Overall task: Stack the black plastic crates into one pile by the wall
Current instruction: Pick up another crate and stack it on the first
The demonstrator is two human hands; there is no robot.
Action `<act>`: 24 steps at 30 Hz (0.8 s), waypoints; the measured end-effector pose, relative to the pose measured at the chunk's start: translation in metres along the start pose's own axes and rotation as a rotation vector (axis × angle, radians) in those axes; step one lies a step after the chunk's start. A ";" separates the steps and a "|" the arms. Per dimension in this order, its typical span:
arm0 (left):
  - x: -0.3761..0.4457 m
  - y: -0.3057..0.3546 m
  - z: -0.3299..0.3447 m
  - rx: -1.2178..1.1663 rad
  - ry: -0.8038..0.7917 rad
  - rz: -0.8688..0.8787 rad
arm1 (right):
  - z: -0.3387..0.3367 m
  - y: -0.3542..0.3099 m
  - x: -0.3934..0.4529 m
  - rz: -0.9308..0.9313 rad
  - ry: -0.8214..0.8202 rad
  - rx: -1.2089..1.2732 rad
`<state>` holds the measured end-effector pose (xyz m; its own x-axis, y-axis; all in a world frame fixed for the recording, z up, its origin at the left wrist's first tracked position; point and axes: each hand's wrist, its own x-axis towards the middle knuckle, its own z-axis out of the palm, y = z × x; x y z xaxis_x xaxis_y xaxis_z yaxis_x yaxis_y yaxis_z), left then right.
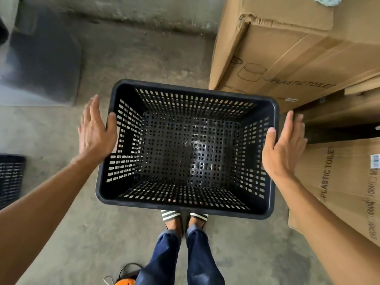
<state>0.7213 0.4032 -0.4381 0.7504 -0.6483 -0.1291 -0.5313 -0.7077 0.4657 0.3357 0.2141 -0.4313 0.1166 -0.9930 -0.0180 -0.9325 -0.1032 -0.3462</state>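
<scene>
The black crate [186, 149] sits between the person's two hands, open top facing up, its perforated walls and floor plain to see. The left hand [95, 130] presses flat against the crate's left rim with fingers spread and the thumb hooked over the edge. The right hand [284, 145] does the same on the right rim — palm against the side, thumb over the top. Whether the crate rests on others beneath it or is carried in the air I cannot tell. It is right in front of the person's feet in striped sandals [185, 218], over the concrete floor [133, 58]. Cardboard boxes [298, 58] printed "PLASTIC TOILET" stand just beside it on the right — the right hand is close to them. Another black crate [10, 177] shows at the left edge, well apart.
</scene>
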 end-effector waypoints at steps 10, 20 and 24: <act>-0.027 -0.032 0.024 0.161 -0.168 0.117 | 0.038 0.044 -0.004 -0.028 -0.190 -0.145; -0.018 0.000 0.021 0.230 -0.027 0.189 | 0.021 0.017 -0.010 0.003 -0.045 -0.105; -0.025 -0.011 0.034 0.397 -0.102 0.138 | 0.031 0.027 -0.020 -0.017 -0.143 -0.062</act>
<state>0.6957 0.4176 -0.4695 0.6296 -0.7547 -0.1844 -0.7489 -0.6527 0.1143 0.3192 0.2331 -0.4697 0.1756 -0.9734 -0.1473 -0.9487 -0.1273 -0.2894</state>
